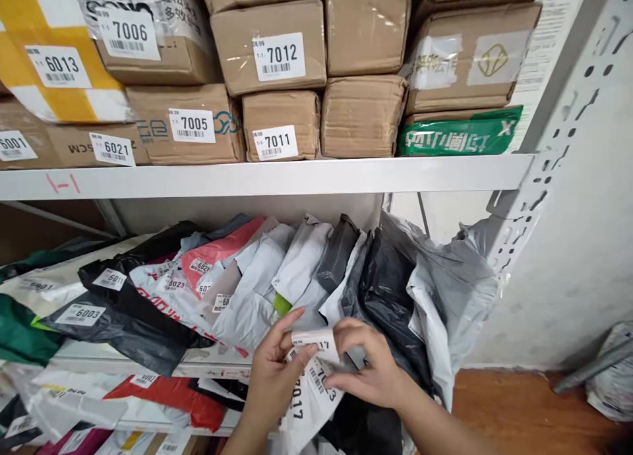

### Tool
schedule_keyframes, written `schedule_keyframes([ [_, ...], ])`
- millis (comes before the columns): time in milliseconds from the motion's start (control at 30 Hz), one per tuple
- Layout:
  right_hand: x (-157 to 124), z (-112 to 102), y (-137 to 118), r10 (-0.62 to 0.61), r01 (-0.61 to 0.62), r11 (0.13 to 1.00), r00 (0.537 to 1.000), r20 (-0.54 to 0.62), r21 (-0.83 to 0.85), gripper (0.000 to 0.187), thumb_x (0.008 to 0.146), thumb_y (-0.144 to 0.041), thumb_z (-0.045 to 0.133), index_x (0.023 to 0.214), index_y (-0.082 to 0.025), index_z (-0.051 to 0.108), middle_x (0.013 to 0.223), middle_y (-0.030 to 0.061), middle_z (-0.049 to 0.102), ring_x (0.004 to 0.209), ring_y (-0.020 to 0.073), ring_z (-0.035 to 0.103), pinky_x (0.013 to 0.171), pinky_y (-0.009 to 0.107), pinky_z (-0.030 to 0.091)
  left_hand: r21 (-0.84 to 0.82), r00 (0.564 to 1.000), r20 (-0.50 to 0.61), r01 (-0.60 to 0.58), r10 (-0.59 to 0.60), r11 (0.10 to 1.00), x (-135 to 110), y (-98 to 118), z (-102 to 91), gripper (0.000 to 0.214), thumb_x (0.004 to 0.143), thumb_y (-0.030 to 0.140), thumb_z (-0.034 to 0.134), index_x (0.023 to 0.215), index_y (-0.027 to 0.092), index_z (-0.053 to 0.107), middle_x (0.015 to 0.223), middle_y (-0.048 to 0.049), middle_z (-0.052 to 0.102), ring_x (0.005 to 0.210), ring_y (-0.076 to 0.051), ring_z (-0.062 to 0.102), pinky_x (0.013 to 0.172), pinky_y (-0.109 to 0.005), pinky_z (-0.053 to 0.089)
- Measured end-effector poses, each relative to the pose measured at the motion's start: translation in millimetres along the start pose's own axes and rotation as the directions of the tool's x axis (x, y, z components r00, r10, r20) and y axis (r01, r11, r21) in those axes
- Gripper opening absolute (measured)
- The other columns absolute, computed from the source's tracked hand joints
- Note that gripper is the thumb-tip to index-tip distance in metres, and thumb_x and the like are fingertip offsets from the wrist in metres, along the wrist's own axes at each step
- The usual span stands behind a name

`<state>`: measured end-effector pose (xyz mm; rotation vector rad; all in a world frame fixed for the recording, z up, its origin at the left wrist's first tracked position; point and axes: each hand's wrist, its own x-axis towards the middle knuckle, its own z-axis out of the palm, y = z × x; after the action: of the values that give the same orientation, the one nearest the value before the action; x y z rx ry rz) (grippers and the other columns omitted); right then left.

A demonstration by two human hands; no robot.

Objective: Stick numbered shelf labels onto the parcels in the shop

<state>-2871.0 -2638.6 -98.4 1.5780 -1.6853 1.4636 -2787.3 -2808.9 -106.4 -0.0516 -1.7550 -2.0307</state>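
Observation:
A white strip of printed barcode labels [311,425] is held low in front of the shelf, with numbers such as 7017 on it. My left hand [277,369] pinches the strip near its upper part, the thumb lying over the paper and the index finger raised. My right hand [368,363] has thumb and fingers curled at the right side of the upper label [316,343]. The upper label bends between both hands, its number partly hidden. Behind my hands lean grey-white mailer bags [299,260] and a black plastic parcel [388,277].
Cardboard boxes [270,46], many with number stickers, are stacked on the upper white shelf [267,179]. Below, more bagged parcels [133,316] lie side by side. A perforated white upright [529,211] stands at the right, beside a wall [583,244] and brown floor [504,409].

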Motion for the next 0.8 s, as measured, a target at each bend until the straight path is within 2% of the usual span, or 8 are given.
schedule_keyframes([
  [67, -2, -8, -2, 0.086, -0.089, 0.995, 0.993, -0.087, -0.033, 0.056, 0.069, -0.037, 0.082, 0.118, -0.028, 0.055, 0.104, 0.0091, 0.061, 0.089, 0.0238, 0.062, 0.076, 0.038, 0.054, 0.136, 0.996, 0.086, -0.049, 0.037, 0.989, -3, -6, 3.9, 0.052, 0.082, 0.033, 0.071, 0.131, 0.023, 0.058, 0.101, -0.0064, 0.074, 0.094, -0.020, 0.068, 0.085, -0.027, 0.052],
  [133, -1, -13, -4, 0.158, -0.161, 0.986, 0.985, -0.071, -0.048, 0.041, 0.078, -0.028, 0.075, 0.117, -0.029, 0.061, 0.108, 0.0095, 0.061, 0.093, 0.0232, 0.062, 0.079, 0.037, 0.053, 0.246, 0.989, 0.131, -0.099, 0.068, 0.964, -1, -10, 7.1, 0.050, 0.084, 0.031, 0.069, 0.132, 0.025, 0.058, 0.100, -0.0049, 0.073, 0.098, -0.020, 0.066, 0.088, -0.027, 0.050],
  [233, 1, -17, -5, 0.198, -0.196, 0.980, 0.976, -0.085, 0.034, 0.015, 0.084, -0.018, 0.066, 0.093, -0.030, 0.069, 0.081, 0.0020, 0.065, 0.073, 0.0169, 0.063, 0.067, 0.030, 0.051, 0.270, 0.987, 0.072, -0.160, 0.146, 0.950, 9, -9, 13.4, 0.044, 0.081, 0.032, 0.072, 0.123, 0.025, 0.065, 0.094, -0.0040, 0.069, 0.089, -0.018, 0.065, 0.080, -0.025, 0.051],
  [300, 6, -19, -7, 0.200, -0.195, 0.980, 0.968, -0.151, 0.050, 0.015, 0.084, -0.016, 0.066, 0.091, -0.029, 0.070, 0.075, 0.0004, 0.065, 0.067, 0.0154, 0.061, 0.062, 0.028, 0.050, 0.285, 0.971, 0.064, -0.239, 0.230, 0.928, 19, -2, 18.5, 0.022, 0.080, 0.034, 0.072, 0.097, 0.021, 0.074, 0.100, -0.0071, 0.065, 0.091, -0.019, 0.062, 0.080, -0.025, 0.050],
  [367, 16, -23, -12, 0.181, -0.179, 0.983, 0.961, -0.208, 0.024, 0.023, 0.083, -0.015, 0.067, 0.101, -0.030, 0.069, 0.080, 0.0014, 0.065, 0.069, 0.0156, 0.062, 0.061, 0.028, 0.051, 0.289, 0.954, 0.127, -0.296, 0.270, 0.910, 30, 11, 23.6, 0.017, 0.083, 0.034, 0.068, 0.080, 0.018, 0.073, 0.109, -0.0099, 0.063, 0.096, -0.020, 0.061, 0.081, -0.026, 0.049],
  [500, 59, -40, -36, 0.031, -0.069, 0.989, 0.961, -0.275, -0.130, 0.023, 0.083, -0.014, 0.066, 0.102, -0.028, 0.068, 0.084, 0.0033, 0.066, 0.073, 0.0165, 0.063, 0.062, 0.029, 0.053, 0.135, 0.950, 0.269, -0.201, 0.159, 0.970, 53, 53, 34.4, 0.021, 0.089, 0.037, 0.060, 0.094, 0.017, 0.066, 0.088, -0.0061, 0.068, 0.075, -0.017, 0.062, 0.069, -0.026, 0.050],
  [600, 101, -53, -57, -0.049, -0.021, 0.976, 0.949, -0.311, -0.218, 0.015, 0.084, -0.017, 0.066, 0.096, -0.026, 0.069, 0.083, 0.0035, 0.067, 0.074, 0.0169, 0.064, 0.066, 0.030, 0.054, 0.106, 0.939, 0.230, -0.284, 0.254, 0.953, 73, 91, 42.5, 0.023, 0.088, 0.040, 0.061, 0.085, 0.017, 0.060, 0.073, -0.0006, 0.062, 0.067, -0.014, 0.056, 0.061, -0.022, 0.045],
  [800, 167, -64, -74, -0.108, -0.013, 0.957, 0.910, -0.399, -0.290, 0.006, 0.085, -0.026, 0.066, 0.087, -0.023, 0.071, 0.086, 0.0045, 0.068, 0.081, 0.0165, 0.065, 0.067, 0.027, 0.056, 0.434, 0.726, 0.093, -0.645, 0.681, 0.629, 109, 152, 55.9, 0.037, 0.090, 0.040, 0.057, 0.064, 0.019, 0.043, 0.052, 0.0075, 0.036, 0.050, -0.008, 0.032, 0.051, -0.021, 0.026],
])
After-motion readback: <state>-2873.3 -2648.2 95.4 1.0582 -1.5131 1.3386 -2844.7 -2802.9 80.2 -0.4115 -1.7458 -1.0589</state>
